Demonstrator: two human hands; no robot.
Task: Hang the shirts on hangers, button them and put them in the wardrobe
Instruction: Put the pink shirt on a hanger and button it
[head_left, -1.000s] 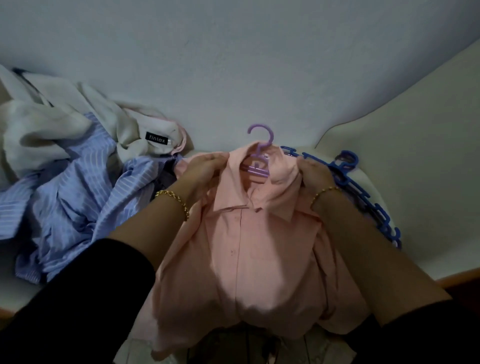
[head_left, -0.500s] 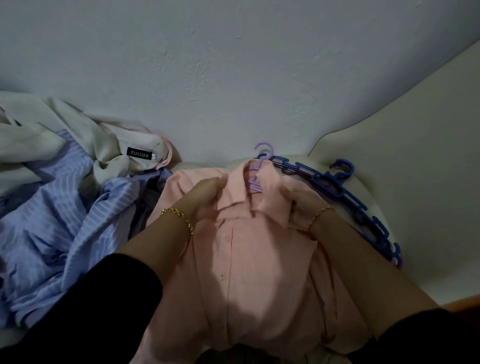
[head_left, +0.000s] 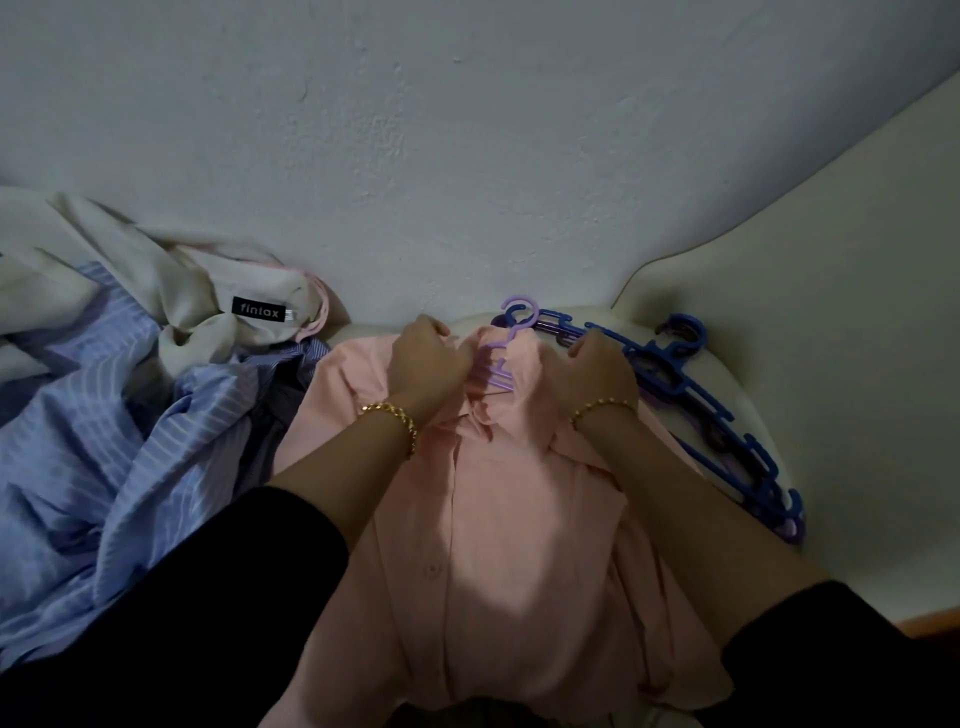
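While the salmon-pink button-front shirt (head_left: 519, 545) is lying front-up, the left hand (head_left: 431, 358) and right hand (head_left: 597, 369) are clutching its collar on either side of a lilac plastic hanger (head_left: 500, 366). The hanger's shoulders are lying hidden under the fabric, and the fingertips are curling out of sight.

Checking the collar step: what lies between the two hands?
Head view: the lilac plastic hanger, rising from the pink button-up shirt, lies between left hand and right hand.
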